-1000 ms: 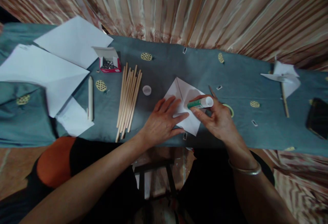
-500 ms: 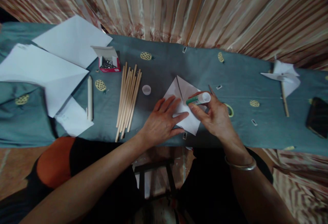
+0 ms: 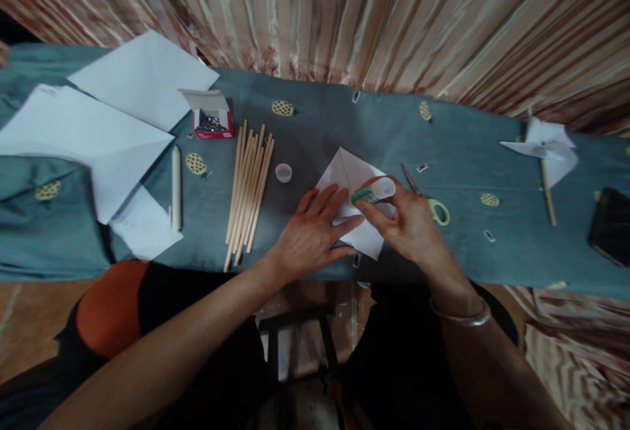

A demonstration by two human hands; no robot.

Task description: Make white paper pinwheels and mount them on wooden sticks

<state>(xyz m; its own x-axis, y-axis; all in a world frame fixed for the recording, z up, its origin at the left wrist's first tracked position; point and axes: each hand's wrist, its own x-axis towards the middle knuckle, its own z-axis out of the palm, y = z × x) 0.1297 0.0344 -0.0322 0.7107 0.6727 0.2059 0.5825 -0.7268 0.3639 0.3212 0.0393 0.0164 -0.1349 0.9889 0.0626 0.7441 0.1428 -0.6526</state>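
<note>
A square of white paper (image 3: pixel 367 241) with slits from its corners lies on the green cloth in front of me. My left hand (image 3: pixel 317 228) rests flat on its left side, fingers spread. Held in my right hand (image 3: pixel 411 220) is a glue stick (image 3: pixel 377 190) with a green label, tilted so its lower end is over the middle of the paper; that tip is hidden by my fingers. A white round cap (image 3: pixel 283 172) sits to the left of the paper. Scissors (image 3: pixel 437 211) with light green handles lie just right of my right hand.
Several wooden sticks (image 3: pixel 250 187) lie left of the cap, with a red box of metal pins (image 3: pixel 214 125) behind them. Further left are a pale rod (image 3: pixel 176 187) and white paper sheets (image 3: pixel 128 148). A paper pinwheel (image 3: pixel 544 148) and a dark phone (image 3: pixel 610 226) lie at right.
My right hand has moved the glue stick slightly left and toward the paper's middle, uncovering more of the scissors. The left hand stays on the paper.
</note>
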